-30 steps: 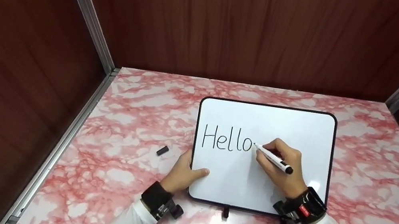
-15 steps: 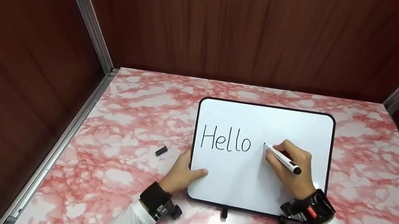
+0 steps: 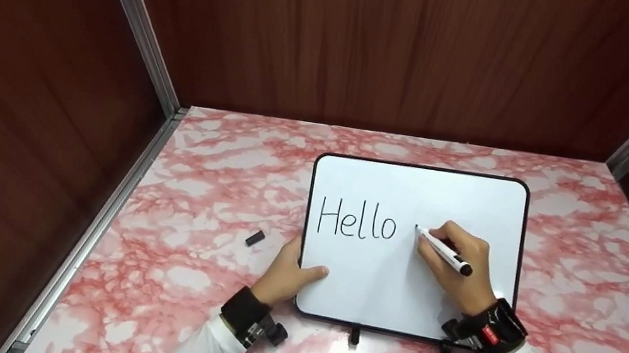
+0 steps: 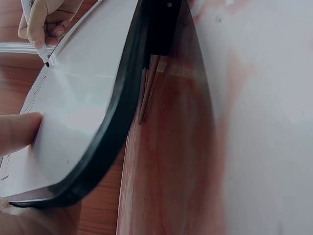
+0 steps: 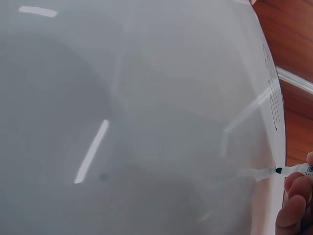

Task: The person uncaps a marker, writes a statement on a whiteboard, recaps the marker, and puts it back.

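Note:
A black-framed whiteboard (image 3: 359,292) stands tilted on the table, with "Hello" in black letters (image 3: 357,219) on its left half. My left hand (image 3: 286,274) grips the board's left edge, its thumb lying on the white face. In my right hand (image 3: 463,262) is a white marker (image 3: 440,247) with a black end, pinched between fingers and thumb. The marker's dark tip is at the board's surface, right of the "o". In the right wrist view the marker tip (image 5: 279,170) meets or nearly meets the board; I cannot tell which.
A small black marker cap (image 3: 255,238) lies on the red-and-white marbled table (image 3: 189,277), left of the board. Black feet (image 3: 355,335) jut out under the board's lower edge. Dark wood panels (image 3: 374,46) with metal edging enclose the back and sides.
My right hand has moved right with the marker, away from the "o", then stayed nearly still over the last half second. The left hand keeps its hold on the board.

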A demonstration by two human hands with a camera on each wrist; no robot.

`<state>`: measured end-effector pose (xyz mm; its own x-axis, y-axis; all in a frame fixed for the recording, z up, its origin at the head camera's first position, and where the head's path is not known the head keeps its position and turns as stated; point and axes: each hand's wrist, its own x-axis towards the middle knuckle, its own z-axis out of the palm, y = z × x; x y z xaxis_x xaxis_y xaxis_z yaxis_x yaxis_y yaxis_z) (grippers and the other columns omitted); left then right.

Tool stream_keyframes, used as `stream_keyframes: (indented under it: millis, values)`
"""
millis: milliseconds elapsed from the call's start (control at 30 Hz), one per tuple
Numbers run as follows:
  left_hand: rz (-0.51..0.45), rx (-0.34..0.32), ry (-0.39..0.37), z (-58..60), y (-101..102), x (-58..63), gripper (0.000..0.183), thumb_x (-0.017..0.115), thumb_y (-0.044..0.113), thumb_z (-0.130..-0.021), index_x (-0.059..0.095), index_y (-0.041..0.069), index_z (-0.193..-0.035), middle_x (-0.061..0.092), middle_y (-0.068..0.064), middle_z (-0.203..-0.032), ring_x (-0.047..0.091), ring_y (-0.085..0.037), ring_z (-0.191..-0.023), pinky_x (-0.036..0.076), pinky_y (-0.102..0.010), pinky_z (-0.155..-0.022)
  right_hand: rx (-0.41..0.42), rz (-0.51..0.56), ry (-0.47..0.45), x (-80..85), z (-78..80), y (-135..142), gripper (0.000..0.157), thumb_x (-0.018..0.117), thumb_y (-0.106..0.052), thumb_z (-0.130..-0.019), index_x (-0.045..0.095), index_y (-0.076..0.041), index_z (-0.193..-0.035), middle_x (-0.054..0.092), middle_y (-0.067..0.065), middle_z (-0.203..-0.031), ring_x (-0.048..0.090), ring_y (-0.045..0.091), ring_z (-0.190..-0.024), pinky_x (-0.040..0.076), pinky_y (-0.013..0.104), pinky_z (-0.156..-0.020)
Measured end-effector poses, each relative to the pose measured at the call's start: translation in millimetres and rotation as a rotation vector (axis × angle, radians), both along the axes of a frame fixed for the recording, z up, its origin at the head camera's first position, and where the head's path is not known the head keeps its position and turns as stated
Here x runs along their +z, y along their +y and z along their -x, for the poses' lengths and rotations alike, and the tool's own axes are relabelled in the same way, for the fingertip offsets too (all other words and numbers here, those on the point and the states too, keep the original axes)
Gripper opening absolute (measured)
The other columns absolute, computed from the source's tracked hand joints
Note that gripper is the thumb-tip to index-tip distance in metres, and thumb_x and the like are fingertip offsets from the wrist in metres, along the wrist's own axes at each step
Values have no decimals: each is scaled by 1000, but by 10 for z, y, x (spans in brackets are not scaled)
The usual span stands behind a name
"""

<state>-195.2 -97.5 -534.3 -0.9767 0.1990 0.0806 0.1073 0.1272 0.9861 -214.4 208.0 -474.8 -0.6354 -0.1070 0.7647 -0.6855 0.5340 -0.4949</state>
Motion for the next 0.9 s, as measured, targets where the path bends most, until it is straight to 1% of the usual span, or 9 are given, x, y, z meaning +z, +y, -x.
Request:
stream_keyframes:
  millis: [267, 533, 900]
  values:
    - [17, -12, 33, -4, -9, -8, 58, 76, -3, -86, 59, -8, -141, 72, -26, -125, 70, -25, -107, 61, -39, -95, 16, 10, -11, -34, -67, -3, 20, 81, 8, -77, 67, -7, -75, 65, -3, -62, 48, -3, -58, 38, 14, -52]
    - [-8, -12, 10, -5, -10, 6, 59, 75, -3, -86, 58, -7, -143, 73, -26, -127, 71, -26, -108, 61, -38, -96, 12, -5, -11, -60, -127, -9, 22, 81, 9, -75, 66, -8, -73, 67, -4, -63, 48, -4, -57, 38, 14, -51]
    - [-2, -11, 15, -12, -5, 23, 63, 76, -2, -86, 57, -6, -145, 72, -27, -129, 71, -28, -110, 61, -40, -98, 14, 3, -18, -63, -139, 0, 24, 82, 9, -75, 67, -10, -73, 66, -5, -62, 48, -3, -57, 38, 14, -51]
